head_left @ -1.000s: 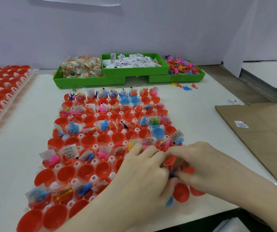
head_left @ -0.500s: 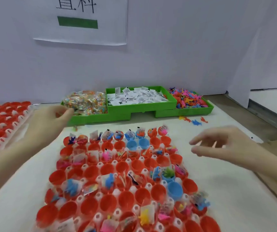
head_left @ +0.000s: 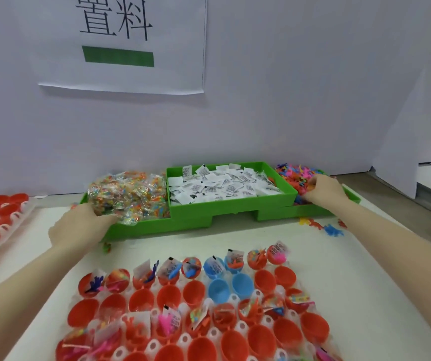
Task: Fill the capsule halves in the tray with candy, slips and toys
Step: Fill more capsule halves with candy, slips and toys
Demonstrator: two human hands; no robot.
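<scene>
While the tray (head_left: 157, 346) of red and blue capsule halves sits half-filled at lower centre, my left hand (head_left: 79, 225) grips candy (head_left: 128, 194) mid-left; my right hand (head_left: 322, 188) pinches toys (head_left: 297, 174) upper right.

Red and blue plastic capsule halves (head_left: 196, 295) sit open-side up in a clear tray (head_left: 154, 346) at the table's near edge, several holding wrapped candy, white slips and small toys.

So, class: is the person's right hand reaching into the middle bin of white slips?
No, the right hand is in the toy bin, beside the slips.
</scene>
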